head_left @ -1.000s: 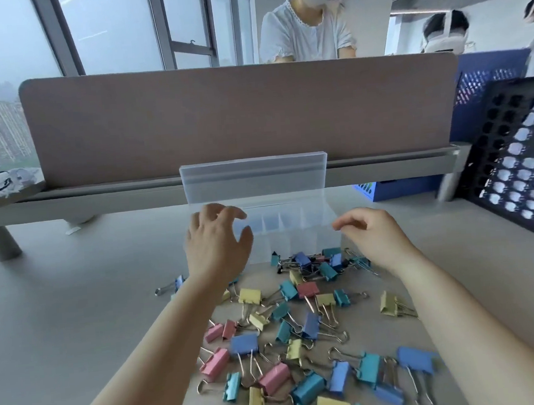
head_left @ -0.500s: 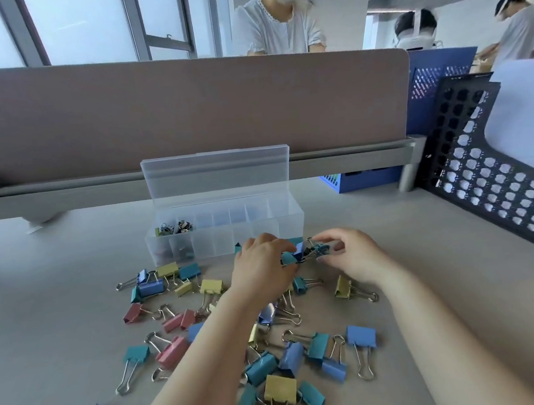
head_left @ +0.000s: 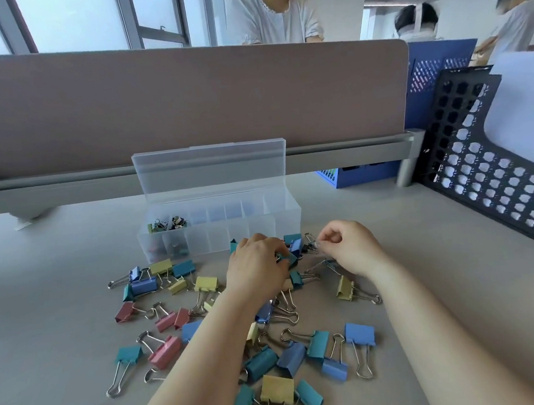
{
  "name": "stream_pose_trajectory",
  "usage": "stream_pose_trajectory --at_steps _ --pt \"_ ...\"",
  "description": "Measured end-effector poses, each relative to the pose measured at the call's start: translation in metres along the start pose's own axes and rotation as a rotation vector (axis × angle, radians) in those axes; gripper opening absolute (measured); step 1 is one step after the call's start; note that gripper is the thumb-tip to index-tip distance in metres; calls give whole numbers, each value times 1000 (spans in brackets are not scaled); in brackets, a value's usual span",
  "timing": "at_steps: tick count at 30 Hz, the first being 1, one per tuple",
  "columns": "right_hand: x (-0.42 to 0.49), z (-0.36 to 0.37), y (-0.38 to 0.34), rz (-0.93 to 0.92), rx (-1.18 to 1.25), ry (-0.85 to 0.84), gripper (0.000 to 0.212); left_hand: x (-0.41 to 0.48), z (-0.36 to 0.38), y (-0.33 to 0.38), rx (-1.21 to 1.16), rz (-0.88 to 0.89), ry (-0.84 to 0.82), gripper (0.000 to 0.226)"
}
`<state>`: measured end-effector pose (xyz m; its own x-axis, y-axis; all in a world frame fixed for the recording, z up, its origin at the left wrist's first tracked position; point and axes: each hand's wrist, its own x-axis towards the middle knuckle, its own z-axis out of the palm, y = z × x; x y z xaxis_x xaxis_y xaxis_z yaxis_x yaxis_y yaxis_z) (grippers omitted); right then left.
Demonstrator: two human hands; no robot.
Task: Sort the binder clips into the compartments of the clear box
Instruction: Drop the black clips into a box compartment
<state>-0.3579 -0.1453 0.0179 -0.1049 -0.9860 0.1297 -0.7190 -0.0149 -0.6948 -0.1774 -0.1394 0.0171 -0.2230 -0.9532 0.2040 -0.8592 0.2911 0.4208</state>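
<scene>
Loose clips (head_left: 206, 283) lay scattered from the open box (head_left: 287, 213), which stood near the table's (head_left: 42, 284) far edge, down to its near edge. The left hand (head_left: 258, 267) curled round a teal clip (head_left: 291, 259). The right hand (head_left: 349, 247) pinched a wire handle (head_left: 317, 246) (seemingly in the same tangle), just before the box. Tugging hooked handles apart could probably drag neighbouring clips or flick one away.
</scene>
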Motion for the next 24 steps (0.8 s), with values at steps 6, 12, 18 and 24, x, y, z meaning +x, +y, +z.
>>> stream_pose_trajectory --at_steps 6,12,18,24 --pt "4 7 -11 47 -89 -106 30 1 -2 -5 -20 -78 -7 37" --pt "8 5 -17 39 -194 -185 32 2 -4 -6 -6 -98 -31 40" --pt "4 2 -23 12 -244 -203 25 1 -1 -1 99 -36 -88 46" --pt "2 1 -24 -8 -246 -232 16 0 2 0 88 -19 -50 42"
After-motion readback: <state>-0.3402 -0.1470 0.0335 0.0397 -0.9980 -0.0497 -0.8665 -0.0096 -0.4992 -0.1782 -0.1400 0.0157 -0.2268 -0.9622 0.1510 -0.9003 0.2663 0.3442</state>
